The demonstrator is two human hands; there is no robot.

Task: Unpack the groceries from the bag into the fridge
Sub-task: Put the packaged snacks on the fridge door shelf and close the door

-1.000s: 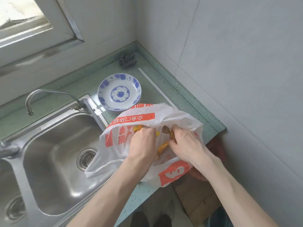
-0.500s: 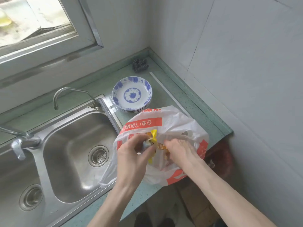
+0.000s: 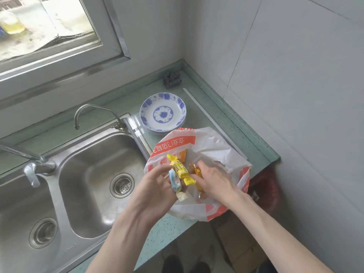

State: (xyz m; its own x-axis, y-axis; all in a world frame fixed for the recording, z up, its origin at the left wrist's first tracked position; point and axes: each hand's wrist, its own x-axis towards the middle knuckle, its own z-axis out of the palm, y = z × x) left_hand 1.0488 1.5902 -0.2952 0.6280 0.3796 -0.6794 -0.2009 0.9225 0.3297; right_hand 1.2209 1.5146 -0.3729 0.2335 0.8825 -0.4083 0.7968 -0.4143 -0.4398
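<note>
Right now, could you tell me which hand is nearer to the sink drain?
Left. The left hand hovers just right of the sink drain; the right hand is farther right, over the bag.

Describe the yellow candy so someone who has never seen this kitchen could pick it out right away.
Start at the white and orange plastic bag on the green counter, right of the steel sink. Over its open mouth, the left hand holds a few wrapped sweets. The yellow candy is the long bright one with twisted ends, lying above the pale blue candy.

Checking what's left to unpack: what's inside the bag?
Inside the bag: an orange candy and gold-wrapped candies by the right hand. Anything under that hand is hidden.
</note>
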